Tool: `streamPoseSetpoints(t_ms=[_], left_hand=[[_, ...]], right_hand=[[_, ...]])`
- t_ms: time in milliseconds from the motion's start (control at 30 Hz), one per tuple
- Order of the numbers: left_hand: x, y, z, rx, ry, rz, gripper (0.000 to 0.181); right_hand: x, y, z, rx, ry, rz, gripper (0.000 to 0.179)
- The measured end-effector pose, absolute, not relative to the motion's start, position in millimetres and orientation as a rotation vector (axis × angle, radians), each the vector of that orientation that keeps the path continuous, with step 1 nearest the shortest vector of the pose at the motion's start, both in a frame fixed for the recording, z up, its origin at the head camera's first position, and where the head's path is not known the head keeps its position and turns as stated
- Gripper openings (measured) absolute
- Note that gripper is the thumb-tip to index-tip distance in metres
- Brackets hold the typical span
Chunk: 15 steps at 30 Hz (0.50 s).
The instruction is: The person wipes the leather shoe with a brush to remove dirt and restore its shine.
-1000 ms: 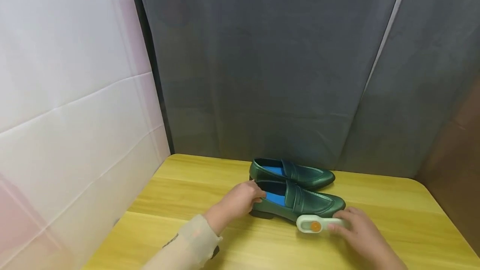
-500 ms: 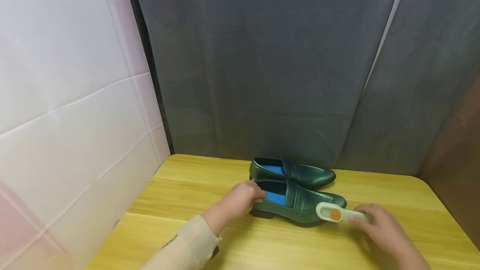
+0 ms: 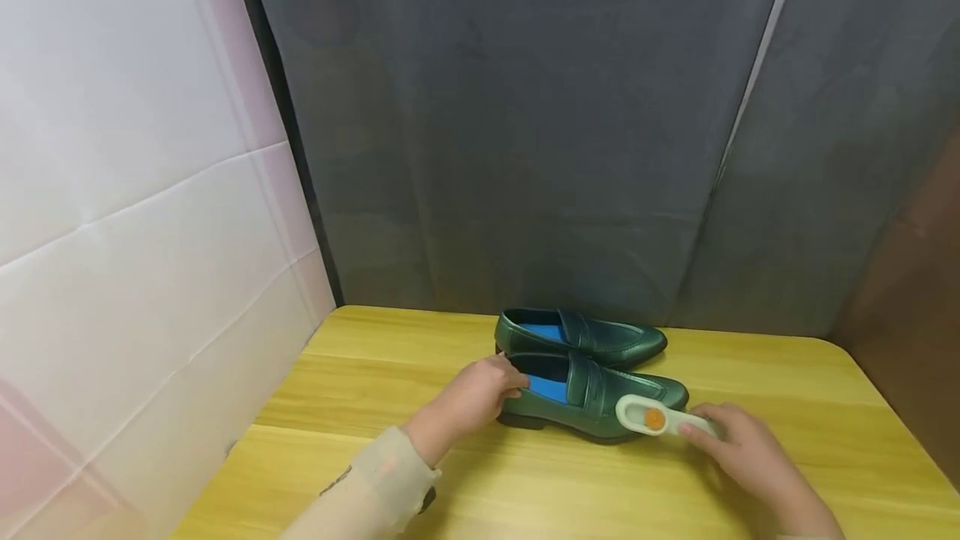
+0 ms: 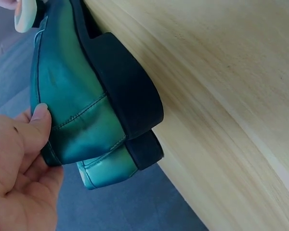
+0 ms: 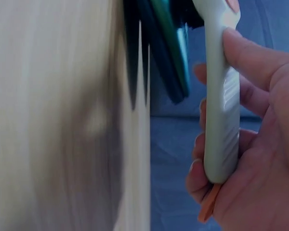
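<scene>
Two green loafers [image 3: 592, 369], lower centre of head frame; left hand [image 3: 476, 396] pinches heel rim of nearer loafer [image 3: 551, 417], right hand [image 3: 750, 447] grips pale brush [image 3: 675, 422] near its toe, contact unclear.

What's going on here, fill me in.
A person's left grip pinches the back rim of the nearer green shoe, and their right grip holds a pale-handled brush at that shoe's toe half. Whether the brush touches it is hard to tell. The matching shoe stands just behind, on the same yellow table.
</scene>
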State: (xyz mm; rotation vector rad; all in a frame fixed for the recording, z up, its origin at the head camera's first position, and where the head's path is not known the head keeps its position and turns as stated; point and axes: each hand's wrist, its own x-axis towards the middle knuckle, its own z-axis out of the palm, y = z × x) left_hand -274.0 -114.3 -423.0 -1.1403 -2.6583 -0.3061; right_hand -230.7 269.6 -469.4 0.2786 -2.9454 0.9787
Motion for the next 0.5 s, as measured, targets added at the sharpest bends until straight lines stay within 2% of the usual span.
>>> streamPoseSetpoints(t_ms=[267,500], left_hand=[[-274,-110,-422,-1.139,-2.662,-0.285,0.022],[-273,-110,-421,-1.13,-2.664,-0.289,0.022]], right_hand=[[-225,262,-462,0.302,-2.992,0.869,0.05],[-221,255,-461,0.327,-2.902,0.89,0.035]])
